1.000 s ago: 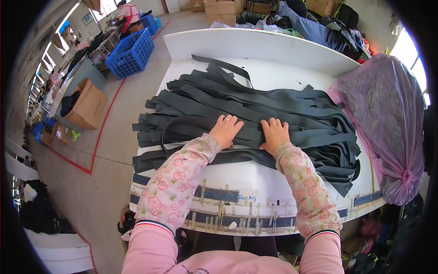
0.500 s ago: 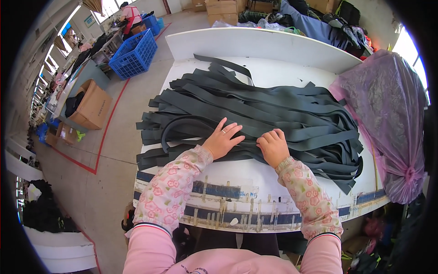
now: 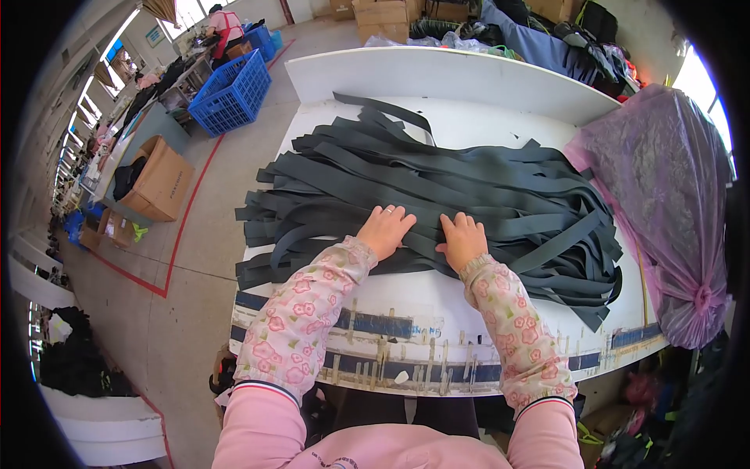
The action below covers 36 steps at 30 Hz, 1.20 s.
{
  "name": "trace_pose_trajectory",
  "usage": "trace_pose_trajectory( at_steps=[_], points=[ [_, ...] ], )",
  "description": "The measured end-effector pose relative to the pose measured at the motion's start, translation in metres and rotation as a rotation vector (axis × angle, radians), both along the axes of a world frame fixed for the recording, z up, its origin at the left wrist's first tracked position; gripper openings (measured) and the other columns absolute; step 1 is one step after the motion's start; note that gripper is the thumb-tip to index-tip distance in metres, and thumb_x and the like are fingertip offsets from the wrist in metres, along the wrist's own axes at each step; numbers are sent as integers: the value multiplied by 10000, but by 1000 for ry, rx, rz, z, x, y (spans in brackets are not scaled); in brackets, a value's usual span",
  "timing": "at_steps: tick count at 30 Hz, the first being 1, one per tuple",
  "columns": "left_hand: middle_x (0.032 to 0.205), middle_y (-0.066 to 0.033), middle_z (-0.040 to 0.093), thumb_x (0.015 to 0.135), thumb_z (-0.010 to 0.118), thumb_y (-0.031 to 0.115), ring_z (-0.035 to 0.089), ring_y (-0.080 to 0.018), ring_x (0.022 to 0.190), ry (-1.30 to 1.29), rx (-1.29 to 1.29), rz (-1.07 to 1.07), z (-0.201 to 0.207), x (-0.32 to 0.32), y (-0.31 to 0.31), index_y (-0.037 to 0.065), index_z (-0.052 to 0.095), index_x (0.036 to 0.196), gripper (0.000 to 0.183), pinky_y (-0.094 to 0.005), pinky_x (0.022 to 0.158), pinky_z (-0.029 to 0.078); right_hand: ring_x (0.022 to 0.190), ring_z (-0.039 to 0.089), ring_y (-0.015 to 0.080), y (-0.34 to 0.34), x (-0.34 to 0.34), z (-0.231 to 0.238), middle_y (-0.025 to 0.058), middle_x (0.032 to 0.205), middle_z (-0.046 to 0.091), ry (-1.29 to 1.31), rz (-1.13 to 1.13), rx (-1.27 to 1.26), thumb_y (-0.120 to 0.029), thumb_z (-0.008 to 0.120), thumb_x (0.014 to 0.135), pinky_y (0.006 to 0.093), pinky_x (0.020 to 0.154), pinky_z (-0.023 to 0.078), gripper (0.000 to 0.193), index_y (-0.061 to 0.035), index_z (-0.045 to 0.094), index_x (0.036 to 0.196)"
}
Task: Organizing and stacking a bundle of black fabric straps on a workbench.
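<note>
A broad heap of long, flat dark grey strips lies lengthwise across the white table. At its near edge, my left hand has its fingers curled over a strip, and a ring shows on one finger. Just to the right, my right hand takes the same strip, thumb at its near edge and fingers over the top. Between the hands the strip runs flat over the heap. The fingertips are partly hidden.
A raised white board closes the table's far side. A pink translucent bag bulges at the right. Worn tape lines the near edge. Leftward on the floor are a cardboard box and a blue crate; a person works beyond.
My right hand has moved slightly up and left, its fingers now reaching forward over the strip. The left hand's spread fingers have drawn in. The strip near them has shifted.
</note>
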<state>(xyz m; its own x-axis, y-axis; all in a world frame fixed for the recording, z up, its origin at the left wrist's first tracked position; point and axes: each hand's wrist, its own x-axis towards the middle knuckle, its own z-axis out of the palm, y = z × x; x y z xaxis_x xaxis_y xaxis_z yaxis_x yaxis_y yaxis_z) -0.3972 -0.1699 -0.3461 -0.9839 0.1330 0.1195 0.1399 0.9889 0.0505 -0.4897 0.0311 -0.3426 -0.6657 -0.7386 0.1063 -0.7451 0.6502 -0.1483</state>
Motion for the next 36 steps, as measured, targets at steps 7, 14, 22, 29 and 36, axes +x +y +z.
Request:
trace_pose_trajectory(
  at_steps=[7,14,22,29,36],
  points=[
    [1065,-76,573,722,820,164,565,-261,1063,97,87,-37,-7,12,7,116,557,1135,493,-400,855,405,1093,568,260,-5,-21,4,56,1106,603,95,30,26,-325,824,746,418,884,423,520,-151,631,1196],
    [1012,-39,601,732,821,192,571,-255,1029,-34,46,16,-20,16,15,129,619,1043,376,-401,870,408,1090,568,250,-10,-19,2,40,1109,602,3,37,14,-323,836,733,418,884,421,475,-161,637,1133],
    [1091,-64,597,738,790,161,554,-265,1104,71,131,-121,-9,15,9,112,653,953,259,-438,944,391,1171,544,244,-7,-34,9,38,1174,585,-108,-53,-98,-284,845,736,436,923,442,533,-161,619,1203],
    [1244,-91,590,753,757,150,541,-269,1189,229,43,-105,-19,13,9,90,655,948,228,-451,1056,359,1152,574,275,-13,-33,14,73,1178,586,-69,-64,117,-205,867,692,440,918,451,562,-160,607,1188],
    [1074,-69,638,819,664,149,586,-242,1065,146,32,-145,-27,21,15,100,640,972,162,-438,999,383,1060,611,283,-4,-37,0,64,1032,640,-23,40,33,-150,828,723,431,859,472,415,-126,606,1074]
  ],
)
